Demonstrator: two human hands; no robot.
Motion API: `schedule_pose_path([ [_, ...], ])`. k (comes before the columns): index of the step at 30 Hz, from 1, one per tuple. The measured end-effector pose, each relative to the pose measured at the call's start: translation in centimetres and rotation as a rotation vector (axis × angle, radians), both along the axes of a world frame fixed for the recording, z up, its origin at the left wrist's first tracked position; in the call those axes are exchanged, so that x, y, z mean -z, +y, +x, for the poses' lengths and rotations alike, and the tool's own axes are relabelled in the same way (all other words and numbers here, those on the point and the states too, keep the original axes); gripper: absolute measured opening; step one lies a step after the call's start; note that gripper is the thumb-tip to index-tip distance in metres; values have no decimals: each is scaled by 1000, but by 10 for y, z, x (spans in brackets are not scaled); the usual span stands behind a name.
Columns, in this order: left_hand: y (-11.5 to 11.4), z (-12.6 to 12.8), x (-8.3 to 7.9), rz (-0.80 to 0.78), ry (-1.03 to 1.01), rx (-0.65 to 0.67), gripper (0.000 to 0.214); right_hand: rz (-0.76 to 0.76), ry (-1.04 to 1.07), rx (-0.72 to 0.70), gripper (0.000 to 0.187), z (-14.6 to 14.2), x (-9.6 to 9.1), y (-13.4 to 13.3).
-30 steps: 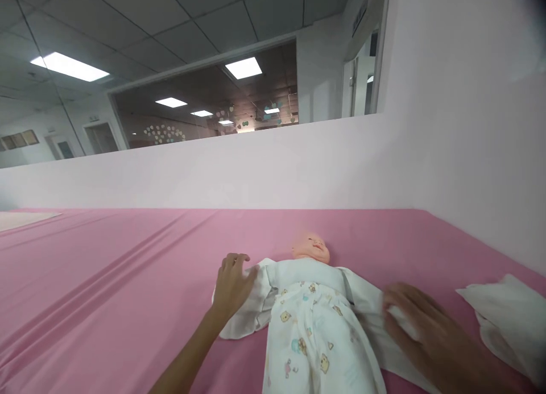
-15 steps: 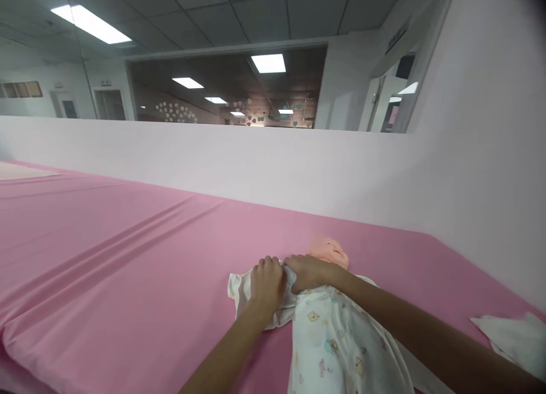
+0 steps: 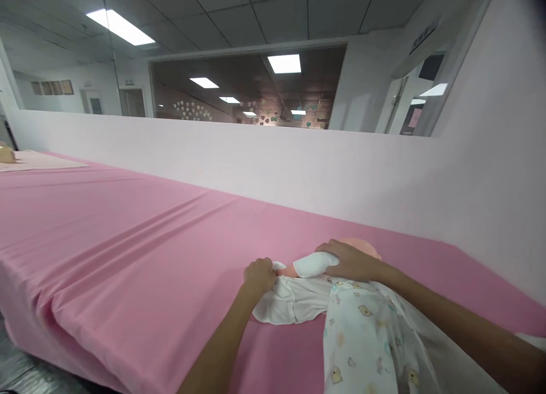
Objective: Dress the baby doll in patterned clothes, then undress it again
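Observation:
A baby doll (image 3: 362, 247) lies on its back on the pink sheet (image 3: 140, 252), in a white garment with small bear prints (image 3: 367, 337). My left hand (image 3: 259, 273) is closed on the white sleeve cloth (image 3: 284, 300) at the doll's arm. My right hand (image 3: 350, 260) reaches across the doll's chest and grips the sleeved arm (image 3: 313, 264) near the shoulder, hiding most of the doll's head. A bit of the doll's bare hand shows between my two hands.
A pale pink wall (image 3: 298, 172) runs along the far side of the bed and turns at the right. The sheet's near edge drops off at the lower left. A beige mat (image 3: 38, 161) lies at the far left. A white cloth (image 3: 531, 340) lies at the right edge.
My right hand crossed from the doll's far sleeve to its near arm and now grips it. My left hand closed on the sleeve cloth. The view has swung left.

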State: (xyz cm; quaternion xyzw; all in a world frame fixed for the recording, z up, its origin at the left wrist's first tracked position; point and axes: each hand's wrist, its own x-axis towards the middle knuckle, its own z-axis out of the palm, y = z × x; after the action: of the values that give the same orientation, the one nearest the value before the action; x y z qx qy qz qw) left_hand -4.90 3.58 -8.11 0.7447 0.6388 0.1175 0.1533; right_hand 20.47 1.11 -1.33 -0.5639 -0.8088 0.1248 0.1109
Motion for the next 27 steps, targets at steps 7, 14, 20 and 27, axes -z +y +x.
schedule_pose_path([
  [7,12,-16,-1,-173,-284,77,22,84,36,139,43,0,6,-6],
  [14,10,-15,4,-367,-606,122,10,157,31,160,37,-13,10,-5],
  [20,14,-5,6,-434,-975,143,11,134,64,102,46,-12,14,1],
  [27,13,-6,-4,-619,-1376,121,29,141,-18,12,56,-18,11,2],
])
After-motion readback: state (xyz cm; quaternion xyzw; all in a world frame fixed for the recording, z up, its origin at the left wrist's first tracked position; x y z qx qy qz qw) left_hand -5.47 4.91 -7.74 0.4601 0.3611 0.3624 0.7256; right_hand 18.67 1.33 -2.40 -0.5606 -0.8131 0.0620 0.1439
